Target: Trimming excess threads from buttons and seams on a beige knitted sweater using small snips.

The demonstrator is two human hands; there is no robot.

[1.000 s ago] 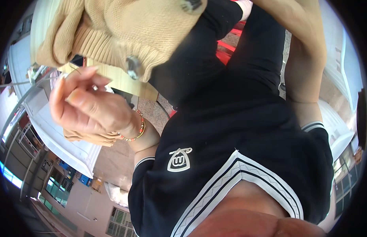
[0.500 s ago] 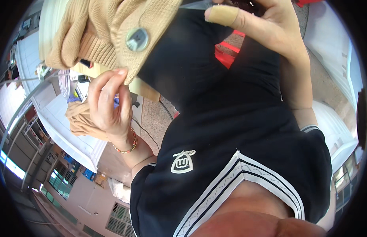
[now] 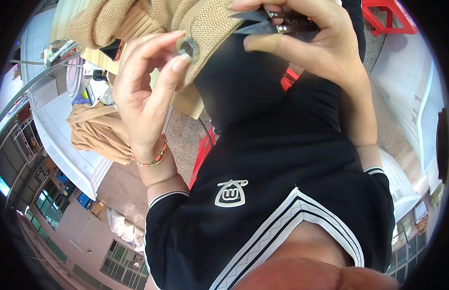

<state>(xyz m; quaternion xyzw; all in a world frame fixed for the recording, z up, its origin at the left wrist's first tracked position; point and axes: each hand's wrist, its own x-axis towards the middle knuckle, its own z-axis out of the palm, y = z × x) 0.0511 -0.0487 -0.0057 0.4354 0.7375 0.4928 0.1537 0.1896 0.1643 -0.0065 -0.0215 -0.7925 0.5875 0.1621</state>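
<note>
A tan knitted garment (image 3: 212, 26) hangs at the top of the view, with a round, shiny grey button (image 3: 188, 48) near its edge. My left hand (image 3: 144, 92) pinches that button between thumb and forefinger, the other fingers curled behind. In my right hand (image 3: 326, 43) is a pair of thread snips (image 3: 253, 26), pointing left. Their two metal blades are spread apart, and the tips come up to the garment's edge. Beige tape (image 3: 264, 43) wraps my right thumb. Part of the snips' handle is hidden by my fingers.
Left of my wrist, another tan knit (image 3: 96, 130) lies over a white bin (image 3: 52, 133). A pale wooden board (image 3: 188, 102) juts out under the garment, with small items (image 3: 96, 82) beyond. A red plastic stool (image 3: 389, 19) stands at upper right, near a white container (image 3: 403, 92).
My left hand has gone from the garment's lower corner to the button. My right hand has moved down and left, bringing the snips' blades into plain sight beside the fabric.
</note>
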